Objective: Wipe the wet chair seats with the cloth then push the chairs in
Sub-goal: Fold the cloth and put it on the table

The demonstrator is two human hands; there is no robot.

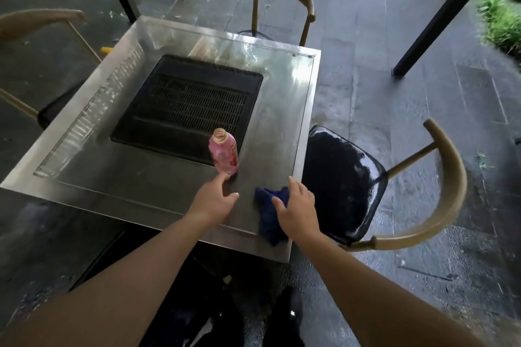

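Cloth: a dark blue cloth [271,214] lies crumpled on the desk [141,186] near its right front corner, one end hanging toward the front edge.
Right hand: the right hand [298,213] rests over the cloth with fingers spread and only lightly bent; its grip is open, not yet gathered round the fabric.
Left hand: the left hand [215,200] hovers open just short of the pink bottle [224,156], holding nothing.
Chair: the nearest chair [342,186] stands pulled out at the desk's right edge, its black seat glistening wet.
Handling: the cloth looks soft, light and limp, so it should bunch easily; best gathered in the middle into a pad.
Seat: probably slick, so the cloth may slide.
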